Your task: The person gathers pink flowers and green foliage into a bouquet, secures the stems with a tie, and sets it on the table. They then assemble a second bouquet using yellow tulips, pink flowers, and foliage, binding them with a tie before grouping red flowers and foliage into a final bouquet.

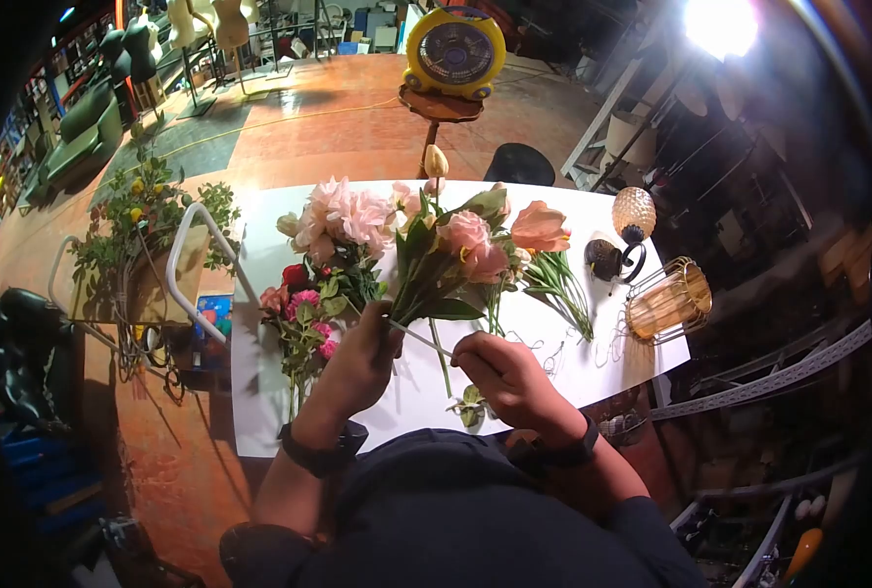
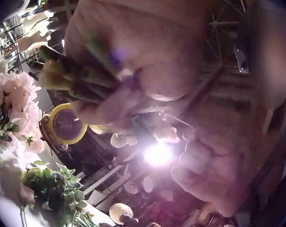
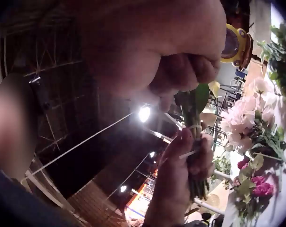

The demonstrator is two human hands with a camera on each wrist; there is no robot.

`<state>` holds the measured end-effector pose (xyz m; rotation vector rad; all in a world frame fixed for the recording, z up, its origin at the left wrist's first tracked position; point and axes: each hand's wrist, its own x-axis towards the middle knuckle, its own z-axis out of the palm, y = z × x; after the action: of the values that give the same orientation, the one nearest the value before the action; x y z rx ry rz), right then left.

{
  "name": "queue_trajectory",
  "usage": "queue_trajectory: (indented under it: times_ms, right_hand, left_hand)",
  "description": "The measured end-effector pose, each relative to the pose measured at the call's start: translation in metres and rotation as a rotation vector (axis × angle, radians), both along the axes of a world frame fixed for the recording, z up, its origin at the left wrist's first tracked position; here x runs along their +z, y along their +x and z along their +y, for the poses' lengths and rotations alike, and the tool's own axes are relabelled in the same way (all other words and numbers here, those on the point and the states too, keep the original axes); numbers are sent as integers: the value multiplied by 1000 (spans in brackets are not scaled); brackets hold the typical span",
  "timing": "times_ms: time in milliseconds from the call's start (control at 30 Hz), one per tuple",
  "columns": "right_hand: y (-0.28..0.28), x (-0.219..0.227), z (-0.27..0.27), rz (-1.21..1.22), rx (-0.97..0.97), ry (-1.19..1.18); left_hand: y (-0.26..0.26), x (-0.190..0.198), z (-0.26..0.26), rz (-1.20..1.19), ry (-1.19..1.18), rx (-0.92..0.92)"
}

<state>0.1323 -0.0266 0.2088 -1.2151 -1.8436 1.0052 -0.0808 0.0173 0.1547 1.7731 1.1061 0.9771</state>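
My left hand [image 1: 355, 367] grips the gathered stems of a bouquet [image 1: 470, 245] of pink flowers, a tulip bud and broad green leaves, held over the white table. A thin white tie [image 1: 418, 338] stretches from the stems toward my right hand [image 1: 509, 380], whose curled fingers pinch its far end. In the right wrist view the stems [image 3: 192, 111] have a white band around them just above the left thumb. Cut stem ends [image 2: 55, 75] poke out of the left hand in the left wrist view.
On the white table [image 1: 382, 416] lie pale pink peonies [image 1: 343, 220], red and magenta flowers [image 1: 303, 304], peach tulips [image 1: 542, 227] and a leafy sprig [image 1: 470, 405]. A wire-cage lantern [image 1: 669, 302] and a textured globe lamp [image 1: 634, 211] are at right. A yellow fan [image 1: 455, 54] stands beyond.
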Motion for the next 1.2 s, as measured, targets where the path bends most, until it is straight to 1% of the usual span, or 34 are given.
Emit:
queue_trajectory:
  times_ms: [33,67,100,133,200,233,300,333,400,433,500,533,567,633,667,733,767,833,867,900,967,1000,1033,1100,1167,1200]
  right_hand:
    - [1,2,-2,1,1,-1]
    - [2,6,-4,32,6,-11]
    - [4,11,-6,63,11,-20]
    - [4,18,-9,65,10,-20]
    - [4,33,-15,2,10,-117]
    - [4,37,-17,5,11,-117]
    - [4,41,-17,-10,38,-41]
    - [4,39,-16,-5,41,-40]
    - [4,32,-13,27,44,20]
    - [3,29,-11,32,48,21]
    - [3,25,-5,-106,121,196]
    - [0,25,-3,-208,75,318]
    - [-5,22,-4,-251,-21,463]
    - [-8,25,-6,-356,-148,599]
    - [-6,23,-6,-355,-149,599]
    - [1,17,-6,-442,-78,458]
    - [0,16,-8,-440,-81,458]
    - [-2,13,-12,-383,-3,488]
    - [-4,12,-9,-307,63,608]
    - [-6,11,-9,-305,60,609]
    - [-9,10,-12,-368,168,735]
    - [-9,11,-13,-451,211,708]
    - [-10,12,-14,-451,208,707]
    - [-14,15,-16,-501,269,651]
    - [-17,18,-17,-519,265,636]
    - [-19,20,-17,-537,255,621]
  left_hand:
    - [0,-7,1,1,-1,1]
    - [0,-12,3,-65,-62,-50]
    - [0,-12,3,-131,-121,-102]
    - [-1,-10,4,-129,-122,-103]
    - [-1,-2,2,-369,-305,-157]
    - [-2,2,1,-366,-304,-156]
    - [-4,9,1,-607,-424,-261]
    - [-6,12,0,-603,-423,-256]
    - [-10,17,-3,-692,-452,-297]
    - [-10,18,-4,-688,-450,-292]
    - [-7,21,-6,-757,-462,-321]
    - [-7,21,-7,-772,-456,-343]
    - [-6,23,-8,-771,-454,-346]
    - [-6,28,-12,-760,-485,-357]
    - [-5,29,-13,-772,-497,-354]
    - [-5,27,-13,-798,-501,-356]
    - [-4,26,-13,-825,-503,-358]
    - [-3,25,-13,-853,-514,-364]
    - [-2,25,-14,-883,-524,-367]
    - [-1,26,-14,-881,-525,-369]
    - [2,27,-14,-862,-549,-384]
    - [5,27,-14,-859,-551,-386]
    - [8,28,-15,-836,-516,-362]
    - [12,28,-16,-813,-481,-338]
    - [14,25,-17,-810,-445,-272]
    - [13,24,-17,-810,-445,-272]
